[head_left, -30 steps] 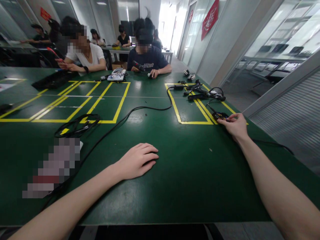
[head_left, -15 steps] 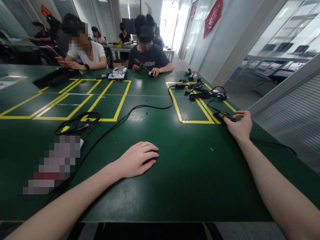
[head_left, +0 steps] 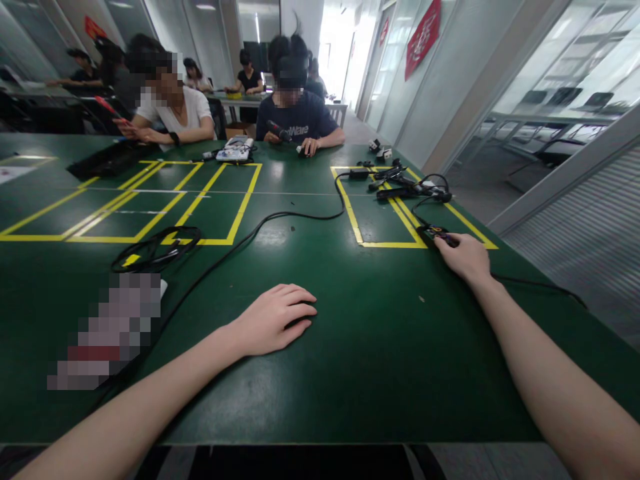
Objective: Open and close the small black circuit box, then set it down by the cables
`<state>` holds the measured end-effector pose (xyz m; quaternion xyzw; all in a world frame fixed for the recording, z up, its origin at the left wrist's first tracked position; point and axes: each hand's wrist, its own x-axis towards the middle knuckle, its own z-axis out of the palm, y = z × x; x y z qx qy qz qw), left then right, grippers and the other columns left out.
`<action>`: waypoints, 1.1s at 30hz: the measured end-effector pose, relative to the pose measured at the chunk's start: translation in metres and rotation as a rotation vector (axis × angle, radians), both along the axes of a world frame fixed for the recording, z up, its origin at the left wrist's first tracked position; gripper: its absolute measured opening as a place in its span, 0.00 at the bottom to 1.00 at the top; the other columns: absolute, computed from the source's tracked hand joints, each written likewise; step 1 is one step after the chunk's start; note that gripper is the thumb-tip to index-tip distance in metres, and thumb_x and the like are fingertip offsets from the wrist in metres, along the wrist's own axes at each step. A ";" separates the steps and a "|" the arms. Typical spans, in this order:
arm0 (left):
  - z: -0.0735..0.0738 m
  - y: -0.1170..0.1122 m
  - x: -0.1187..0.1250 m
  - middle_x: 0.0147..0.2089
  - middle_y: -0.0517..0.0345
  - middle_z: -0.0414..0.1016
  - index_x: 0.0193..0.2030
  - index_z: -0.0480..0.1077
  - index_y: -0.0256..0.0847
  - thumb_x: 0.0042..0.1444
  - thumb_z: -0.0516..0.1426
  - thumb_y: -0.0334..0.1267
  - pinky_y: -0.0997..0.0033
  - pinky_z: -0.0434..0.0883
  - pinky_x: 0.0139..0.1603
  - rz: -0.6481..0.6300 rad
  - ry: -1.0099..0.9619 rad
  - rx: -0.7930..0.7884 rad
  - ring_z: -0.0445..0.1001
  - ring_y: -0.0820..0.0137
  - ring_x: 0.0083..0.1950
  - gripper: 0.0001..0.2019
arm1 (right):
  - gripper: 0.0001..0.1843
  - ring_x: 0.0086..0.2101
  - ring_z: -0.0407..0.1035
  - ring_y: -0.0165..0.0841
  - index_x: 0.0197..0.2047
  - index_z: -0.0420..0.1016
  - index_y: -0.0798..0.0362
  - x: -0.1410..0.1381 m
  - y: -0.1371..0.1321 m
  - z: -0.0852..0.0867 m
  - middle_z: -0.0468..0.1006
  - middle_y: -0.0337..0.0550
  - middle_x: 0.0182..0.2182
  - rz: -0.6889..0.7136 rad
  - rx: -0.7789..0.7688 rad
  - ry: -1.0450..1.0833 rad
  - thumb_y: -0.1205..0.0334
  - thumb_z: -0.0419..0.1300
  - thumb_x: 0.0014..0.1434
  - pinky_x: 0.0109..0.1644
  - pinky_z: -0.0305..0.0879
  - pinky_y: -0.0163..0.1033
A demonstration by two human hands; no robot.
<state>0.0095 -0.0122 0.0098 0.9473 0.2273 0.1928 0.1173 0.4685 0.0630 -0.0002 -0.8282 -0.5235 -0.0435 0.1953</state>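
Note:
My left hand lies palm down on the green table, its fingers stretched out and holding nothing. At the right, my right hand has its thumb and fingers closed on a small dark electronic part with bits of colour. The part rests low on the tabletop by the yellow tape, and my fingers hide some of it. A thin black wire leads from near it towards a tangle of black cables and devices. Another black cable runs out beyond my right wrist.
A blurred-out object lies at the left, below a coiled black cable. One long cable crosses the table to a black adapter. Across the table sit a person in a dark shirt and one in white.
My right hand has moved slightly left, and its raised fingers have come down around the electronic part. My left hand has stayed in place.

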 end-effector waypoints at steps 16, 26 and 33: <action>0.004 0.003 0.006 0.58 0.47 0.81 0.58 0.75 0.41 0.73 0.54 0.37 0.55 0.75 0.60 0.075 -0.100 0.134 0.78 0.59 0.59 0.13 | 0.14 0.40 0.78 0.40 0.49 0.84 0.52 -0.155 -0.040 -0.002 0.82 0.49 0.43 1.093 0.081 0.354 0.57 0.64 0.64 0.45 0.75 0.43; 0.000 0.001 0.010 0.54 0.48 0.81 0.60 0.73 0.41 0.68 0.59 0.38 0.54 0.76 0.57 0.091 -0.137 0.019 0.78 0.57 0.56 0.15 | 0.20 0.44 0.78 0.38 0.59 0.77 0.51 -0.178 -0.066 0.008 0.81 0.50 0.48 1.441 0.035 0.395 0.61 0.65 0.64 0.48 0.75 0.41; 0.004 0.003 0.011 0.54 0.49 0.81 0.60 0.72 0.42 0.70 0.57 0.37 0.55 0.76 0.59 0.067 -0.157 -0.076 0.76 0.59 0.56 0.13 | 0.10 0.30 0.74 0.30 0.51 0.79 0.51 -0.171 -0.062 0.010 0.82 0.48 0.45 1.418 0.140 0.392 0.62 0.63 0.67 0.34 0.73 0.35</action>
